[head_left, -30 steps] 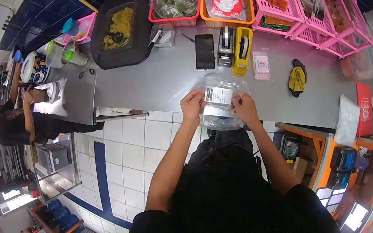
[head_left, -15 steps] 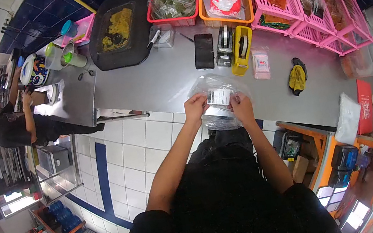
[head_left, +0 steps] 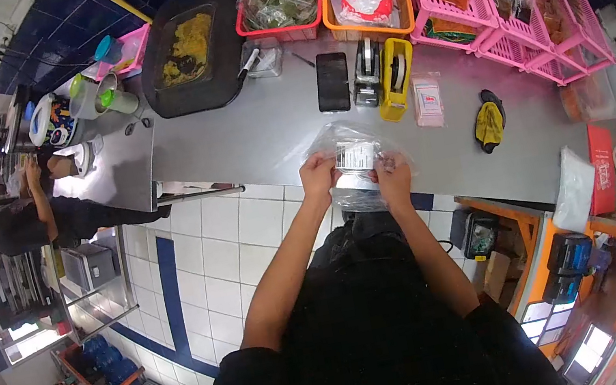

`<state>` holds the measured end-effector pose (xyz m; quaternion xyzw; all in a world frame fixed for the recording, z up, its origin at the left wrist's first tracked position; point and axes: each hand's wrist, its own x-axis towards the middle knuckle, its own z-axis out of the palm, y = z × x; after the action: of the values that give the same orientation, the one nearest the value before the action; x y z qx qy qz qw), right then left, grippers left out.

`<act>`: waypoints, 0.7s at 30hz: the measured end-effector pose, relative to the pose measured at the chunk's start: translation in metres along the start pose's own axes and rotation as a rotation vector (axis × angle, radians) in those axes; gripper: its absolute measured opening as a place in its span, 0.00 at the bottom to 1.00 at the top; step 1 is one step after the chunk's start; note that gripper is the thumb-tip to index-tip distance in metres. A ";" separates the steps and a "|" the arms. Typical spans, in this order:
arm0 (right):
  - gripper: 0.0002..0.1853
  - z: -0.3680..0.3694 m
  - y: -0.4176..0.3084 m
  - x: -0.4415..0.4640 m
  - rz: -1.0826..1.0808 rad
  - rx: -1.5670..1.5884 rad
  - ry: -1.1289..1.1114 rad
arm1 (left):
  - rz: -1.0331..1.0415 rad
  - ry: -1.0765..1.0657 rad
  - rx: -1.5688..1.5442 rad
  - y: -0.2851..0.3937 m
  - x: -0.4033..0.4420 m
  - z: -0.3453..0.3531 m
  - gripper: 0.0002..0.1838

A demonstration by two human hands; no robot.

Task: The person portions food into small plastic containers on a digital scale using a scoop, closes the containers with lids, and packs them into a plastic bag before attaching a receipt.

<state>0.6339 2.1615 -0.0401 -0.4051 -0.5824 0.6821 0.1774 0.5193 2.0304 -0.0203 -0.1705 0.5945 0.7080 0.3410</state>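
A crumpled clear plastic bag [head_left: 362,198] lies at the front edge of the steel table, partly over the edge in front of my body. A white label [head_left: 356,155] with dark print sits on its upper part. My left hand [head_left: 318,177] pinches the bag at the left side of the label. On the other side, my right hand [head_left: 393,175] has its fingers closed on the bag close to the label's right edge. Whether the fingertips also grip the label itself, I cannot tell.
Behind the bag are a black phone [head_left: 332,82], tape dispensers [head_left: 395,78], a small packet [head_left: 429,101] and a yellow-black pouch [head_left: 489,123]. Baskets [head_left: 286,34] line the wall beside a dark tray [head_left: 168,102]. A co-worker [head_left: 20,218] stands at the left.
Both hands stay on the bag, and the label has shifted slightly left and up. The view has moved a little. The co-worker's arms have changed position.
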 end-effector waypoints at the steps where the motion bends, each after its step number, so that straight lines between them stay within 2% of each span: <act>1: 0.10 0.002 -0.002 -0.001 0.020 0.046 0.012 | 0.034 -0.023 0.021 0.003 -0.003 0.002 0.07; 5: 0.12 0.004 -0.014 -0.009 0.051 0.152 0.065 | 0.029 -0.027 0.006 0.013 -0.014 0.007 0.06; 6: 0.12 0.003 -0.018 -0.012 0.053 0.150 0.066 | 0.072 -0.047 0.101 0.014 -0.014 0.007 0.07; 8: 0.17 -0.001 -0.028 -0.016 0.047 -0.044 -0.013 | 0.115 -0.069 0.194 0.013 -0.016 0.010 0.09; 10: 0.18 -0.001 -0.037 -0.019 0.044 -0.110 -0.015 | 0.254 -0.064 0.317 0.011 -0.017 0.011 0.13; 18: 0.21 -0.004 -0.038 -0.013 0.109 -0.171 -0.053 | 0.166 -0.088 0.306 0.013 -0.015 0.007 0.13; 21: 0.18 -0.006 -0.035 -0.013 0.149 -0.096 -0.073 | 0.173 -0.090 0.263 0.014 -0.020 0.009 0.14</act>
<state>0.6383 2.1654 -0.0029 -0.4303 -0.5886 0.6790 0.0853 0.5253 2.0330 0.0050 -0.0406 0.6785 0.6579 0.3242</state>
